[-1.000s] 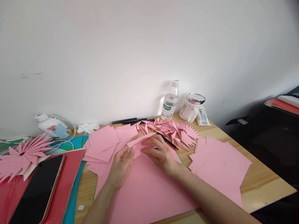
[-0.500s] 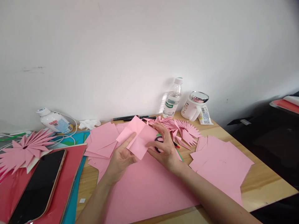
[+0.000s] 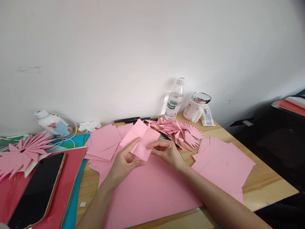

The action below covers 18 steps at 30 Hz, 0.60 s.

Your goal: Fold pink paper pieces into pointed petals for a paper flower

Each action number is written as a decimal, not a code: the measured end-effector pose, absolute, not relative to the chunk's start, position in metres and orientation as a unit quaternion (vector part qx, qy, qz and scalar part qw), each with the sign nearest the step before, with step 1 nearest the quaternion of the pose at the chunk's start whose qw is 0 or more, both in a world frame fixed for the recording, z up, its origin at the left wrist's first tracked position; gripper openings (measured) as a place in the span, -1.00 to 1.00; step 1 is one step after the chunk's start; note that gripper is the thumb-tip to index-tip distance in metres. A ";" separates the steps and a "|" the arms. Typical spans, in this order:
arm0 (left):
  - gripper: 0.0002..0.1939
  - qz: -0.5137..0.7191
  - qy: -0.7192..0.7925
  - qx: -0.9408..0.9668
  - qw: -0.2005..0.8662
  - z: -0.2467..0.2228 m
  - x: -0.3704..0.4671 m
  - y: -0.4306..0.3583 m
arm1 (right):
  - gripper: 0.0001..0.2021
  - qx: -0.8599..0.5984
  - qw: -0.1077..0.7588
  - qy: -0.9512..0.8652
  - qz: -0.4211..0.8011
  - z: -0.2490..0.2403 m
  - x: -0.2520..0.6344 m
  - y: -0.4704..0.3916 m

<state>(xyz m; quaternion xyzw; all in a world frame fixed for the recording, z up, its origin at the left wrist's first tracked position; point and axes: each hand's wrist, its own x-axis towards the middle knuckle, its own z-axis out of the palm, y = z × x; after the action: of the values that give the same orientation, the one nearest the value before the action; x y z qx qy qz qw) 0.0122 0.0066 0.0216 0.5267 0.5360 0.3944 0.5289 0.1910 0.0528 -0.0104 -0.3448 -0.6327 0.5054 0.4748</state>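
Observation:
A creased square of pink paper [image 3: 145,143] is held up between my two hands, its left and right halves angled toward each other along a middle fold. My left hand [image 3: 124,163] grips its left and lower side, forefinger on the front face and thumb near the bottom corner. On the right edge, my right hand [image 3: 166,153] pinches the paper between thumb and fingers. Beneath both hands lies a large pink sheet [image 3: 154,197]. Behind the right hand are folded pink paper pieces [image 3: 182,128], joined in a curved fan, and a pen [image 3: 175,143].
Loose pink papers [image 3: 105,141] lie left, with more pink sheets [image 3: 225,165] at right. A water bottle [image 3: 173,101] and white mug [image 3: 195,108] stand by the wall. At left are a phone [image 3: 38,190], a pink paper pinwheel [image 3: 25,151] and a white bottle [image 3: 52,124].
The right part of the pink paper has been bent inward toward the left. My right hand's fingers have closed in a pinch on its edge. The view has shifted slightly.

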 end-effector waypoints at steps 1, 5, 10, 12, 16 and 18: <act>-0.24 0.395 0.542 0.525 0.524 0.022 0.012 0.007 | -0.89 -0.349 0.473 -0.636 0.500 -0.010 0.192 0.053; -0.53 0.410 0.561 0.527 0.489 0.020 0.011 0.009 | -0.92 -0.357 0.468 -0.657 0.470 -0.008 0.192 0.052; -0.74 0.433 0.541 0.567 0.446 0.013 0.007 0.011 | -0.92 -0.352 0.471 -0.653 0.477 -0.008 0.191 0.051; -0.76 0.433 0.531 0.578 0.443 0.011 0.005 0.011 | -0.91 -0.350 0.477 -0.636 0.496 -0.008 0.190 0.052; -0.75 0.435 0.521 0.578 0.453 0.010 0.007 0.010 | -0.90 -0.357 0.499 -0.605 0.508 -0.008 0.188 0.052; -0.76 0.439 0.525 0.576 0.447 0.010 0.007 0.010 | -0.90 -0.362 0.501 -0.600 0.507 -0.008 0.188 0.052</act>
<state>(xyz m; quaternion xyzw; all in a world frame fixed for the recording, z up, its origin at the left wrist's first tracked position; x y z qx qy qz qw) 0.0072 0.0101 0.0099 0.5756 0.5250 0.4391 0.4474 0.1877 0.0519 -0.0084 -0.3625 -0.6003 0.5069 0.5013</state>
